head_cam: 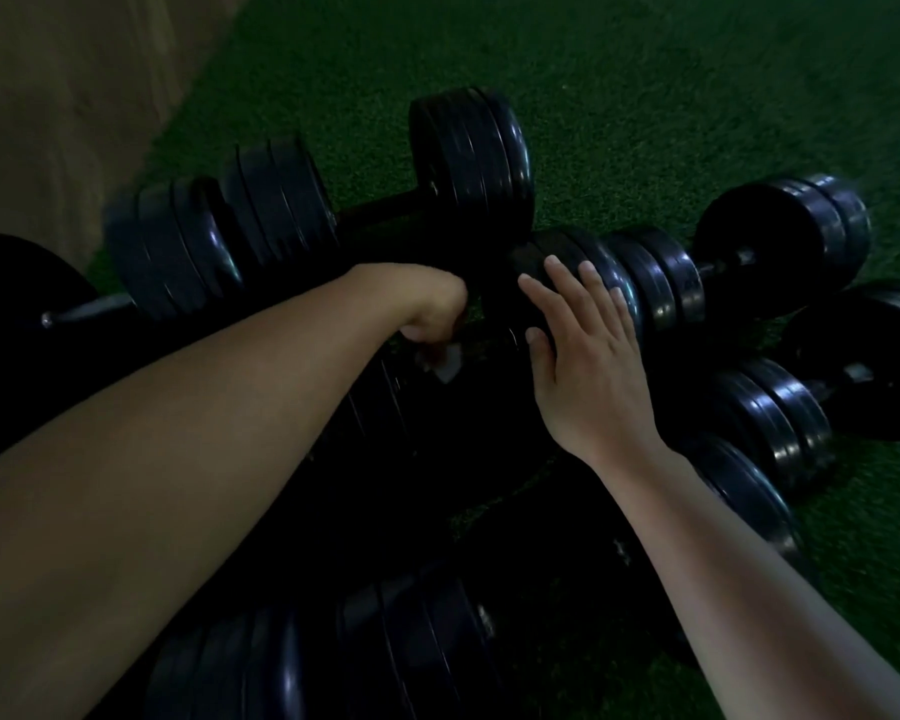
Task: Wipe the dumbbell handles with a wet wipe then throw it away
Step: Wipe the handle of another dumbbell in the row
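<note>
Left hand (430,317): clenched on wet wipe (445,363), down among the dumbbells. Right hand (580,350): spread flat, bracing a plate (601,275). Risk, we judge: plate rolls, pinching fingers; dim light hides missed spots.

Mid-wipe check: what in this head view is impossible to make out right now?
- The handle being wiped: hidden under the closed left hand and in deep shadow.
- The wet wipe: only a pale corner shows below the fist.
- Dumbbells nearest the camera: dark, blurred, partly behind the forearms.
- Palm contact of the right hand on the dumbbell plate: hidden by the hand itself.
</note>
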Demonstrator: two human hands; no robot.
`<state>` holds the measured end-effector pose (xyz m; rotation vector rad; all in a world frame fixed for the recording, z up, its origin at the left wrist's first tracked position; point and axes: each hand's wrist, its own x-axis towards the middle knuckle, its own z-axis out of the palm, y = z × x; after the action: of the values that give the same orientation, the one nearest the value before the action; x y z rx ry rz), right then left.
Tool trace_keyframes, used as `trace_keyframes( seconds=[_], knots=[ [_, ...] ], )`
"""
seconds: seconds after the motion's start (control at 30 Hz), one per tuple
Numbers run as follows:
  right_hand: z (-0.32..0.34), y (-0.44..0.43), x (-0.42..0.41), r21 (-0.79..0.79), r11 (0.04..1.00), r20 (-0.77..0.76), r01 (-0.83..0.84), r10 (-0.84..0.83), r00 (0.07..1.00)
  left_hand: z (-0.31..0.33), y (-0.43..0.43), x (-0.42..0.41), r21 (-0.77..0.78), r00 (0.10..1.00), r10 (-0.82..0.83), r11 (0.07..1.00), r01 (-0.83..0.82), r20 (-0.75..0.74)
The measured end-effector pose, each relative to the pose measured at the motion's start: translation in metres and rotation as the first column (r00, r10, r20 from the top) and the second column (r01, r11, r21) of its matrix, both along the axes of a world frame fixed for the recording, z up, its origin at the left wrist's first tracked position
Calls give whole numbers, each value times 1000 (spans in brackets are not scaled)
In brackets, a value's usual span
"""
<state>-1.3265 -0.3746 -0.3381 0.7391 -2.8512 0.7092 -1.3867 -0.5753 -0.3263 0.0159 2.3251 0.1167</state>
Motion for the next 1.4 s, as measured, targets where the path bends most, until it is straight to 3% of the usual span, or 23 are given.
trace_keyframes(
  seconds=[0.1, 0.17, 0.27, 0.33, 0.4, 0.53, 0.63, 0.87, 0.93, 1.13, 1.27, 1.4],
  knots=[
    [0, 0, 0, 0, 1000, 3, 5, -5, 1000, -1, -11, 0, -57, 976, -125, 989, 136, 176],
    [-1, -1, 0, 3, 1000, 0, 4, -4, 1000, 1, -6, -2, -32, 993, -45, 998, 49, 109],
    [-1, 0, 0, -3, 1000, -8, 0, 0, 1000, 4, 11, -4, 106, 980, 85, 992, -67, -177],
    [-2, 1, -1, 0, 1000, -12, 1, -1, 1000, -4, 18, -5, 169, 953, 126, 982, -82, -274],
    [-2, 1, -1, 3, 1000, -16, -3, 3, 1000, -8, 18, -2, 150, 956, 117, 986, -79, -270],
    [-2, 1, -1, 3, 1000, -17, -1, 1, 1000, -5, -2, 1, 23, 992, -9, 1000, 12, -123],
    [-1, 0, 0, 13, 1000, -7, 1, -1, 1000, 8, -2, 3, -18, 1000, -15, 1000, 15, -15],
    [-2, 1, -1, 11, 1000, -10, -8, 8, 1000, 0, 19, -5, 188, 953, 142, 978, -93, -267],
    [-2, 1, -1, 17, 1000, -15, -7, 8, 1000, 0, 22, -1, 177, 966, 106, 982, -65, -237],
    [-2, 1, 0, 18, 1000, -6, -2, 2, 1000, 8, -4, 10, -44, 988, -157, 987, 157, -2],
    [-2, 1, 0, 13, 1000, -18, -3, 3, 1000, 17, -8, 13, -102, 959, -282, 954, 281, 2],
    [-2, 2, 0, 21, 1000, -14, -2, 3, 1000, 20, -8, 13, -65, 961, -275, 960, 274, -10]
  ],
)
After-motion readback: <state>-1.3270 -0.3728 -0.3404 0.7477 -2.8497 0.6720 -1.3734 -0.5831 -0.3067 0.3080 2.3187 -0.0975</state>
